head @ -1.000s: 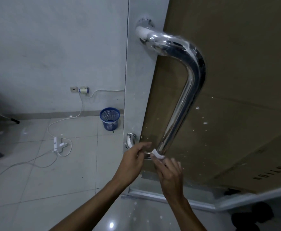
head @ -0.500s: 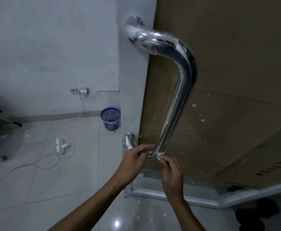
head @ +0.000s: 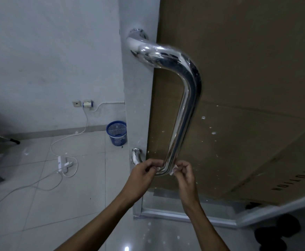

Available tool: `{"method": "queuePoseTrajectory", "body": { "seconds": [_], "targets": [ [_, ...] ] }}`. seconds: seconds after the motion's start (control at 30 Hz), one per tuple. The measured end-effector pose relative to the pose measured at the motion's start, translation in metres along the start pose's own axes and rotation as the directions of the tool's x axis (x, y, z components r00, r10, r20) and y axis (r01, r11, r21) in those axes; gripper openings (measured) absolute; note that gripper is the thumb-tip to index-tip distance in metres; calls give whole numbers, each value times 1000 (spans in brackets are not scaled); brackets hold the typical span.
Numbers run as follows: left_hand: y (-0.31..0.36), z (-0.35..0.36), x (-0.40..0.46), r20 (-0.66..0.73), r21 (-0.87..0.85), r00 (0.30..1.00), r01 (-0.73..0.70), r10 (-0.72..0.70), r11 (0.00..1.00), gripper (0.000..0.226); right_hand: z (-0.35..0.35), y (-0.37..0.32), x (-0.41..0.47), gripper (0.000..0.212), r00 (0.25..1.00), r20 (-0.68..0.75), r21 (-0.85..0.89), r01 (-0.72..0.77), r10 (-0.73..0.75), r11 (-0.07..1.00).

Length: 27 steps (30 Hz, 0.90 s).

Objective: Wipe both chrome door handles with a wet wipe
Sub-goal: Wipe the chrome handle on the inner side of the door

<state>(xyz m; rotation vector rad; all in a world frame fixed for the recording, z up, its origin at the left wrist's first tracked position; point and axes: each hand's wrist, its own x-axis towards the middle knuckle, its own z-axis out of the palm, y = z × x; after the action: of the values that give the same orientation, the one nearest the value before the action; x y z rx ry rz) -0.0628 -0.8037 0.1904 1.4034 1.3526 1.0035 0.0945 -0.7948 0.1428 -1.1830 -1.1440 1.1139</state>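
Note:
A large chrome door handle (head: 182, 109) curves down the glass door, from an upper mount to a lower bend near the door's edge. Both hands meet at that lower bend. My left hand (head: 144, 171) has its fingers curled at the left side of the bend. My right hand (head: 183, 172) pinches a small white wet wipe (head: 173, 170) against the right side of the bend. Only a bit of the wipe shows; whether it passes behind the tube to my left hand cannot be told. Only one handle is in view.
Brown cardboard (head: 247, 87) covers the door behind the glass. A blue mesh bin (head: 116, 133) stands by the wall on the tiled floor. A white power strip (head: 63, 163) and cables lie at left. Dark shoes (head: 274, 236) sit at lower right.
Both hands rose slightly along the lower bend and spread to either side of the tube. The wipe shifted from the front of the bend to its right side. The camera tilted a little.

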Motion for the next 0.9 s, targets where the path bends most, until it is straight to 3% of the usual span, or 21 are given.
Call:
{"method": "queuePoseTrajectory", "body": {
  "seconds": [0.07,0.17,0.27,0.43,0.63,0.77,0.9],
  "targets": [
    [1,0,0,4,1,1000,6,-6,1000,30,-1,1,1,31,999,15,0,-42,42,999],
    [1,0,0,6,0,1000,18,-18,1000,29,2,1,-3,29,995,22,-59,-92,93,994],
    [2,0,0,6,0,1000,29,-29,1000,30,3,3,-2,28,986,-10,5,-166,166,986],
    [7,-1,-1,13,8,999,32,-32,999,31,8,-3,6,46,955,115,198,-290,272,936],
    [14,-6,-4,-49,-39,999,21,-23,999,31,9,-27,31,66,927,294,172,-293,235,940],
    [22,-12,-6,-144,-54,989,-43,35,998,29,5,-65,49,85,825,536,126,-286,178,950],
    [33,-16,-8,-154,-49,987,-62,54,997,29,1,-109,66,93,708,692,64,-259,144,964]
  ]
}}
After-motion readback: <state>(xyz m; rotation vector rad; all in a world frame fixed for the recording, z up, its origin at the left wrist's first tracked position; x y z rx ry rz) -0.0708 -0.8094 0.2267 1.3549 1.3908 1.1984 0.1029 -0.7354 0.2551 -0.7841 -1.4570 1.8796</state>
